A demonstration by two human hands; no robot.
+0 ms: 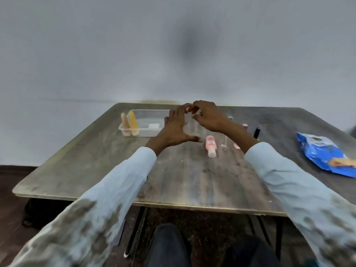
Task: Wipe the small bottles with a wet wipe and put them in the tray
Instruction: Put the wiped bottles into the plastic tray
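Observation:
My left hand (176, 130) hovers over the table's middle with fingers straight and thumb spread, holding nothing. My right hand (209, 118) is beside it with fingers arched; their fingertips meet near the tray's right end. I see nothing in either hand. A clear plastic tray (146, 134) at the back left holds a beige bottle (125, 125), a yellow bottle (133, 122) and a white square piece (154, 125). A pink bottle (211, 146) lies on the table below my right hand. A clear bottle (224, 145), a small pink one (245, 126) and a black one (256, 132) lie partly behind my right wrist.
A blue wet-wipe pack (325, 155) lies at the right side of the worn wooden table (183, 180). A grey wall stands behind the table. My knees show under the table's near edge.

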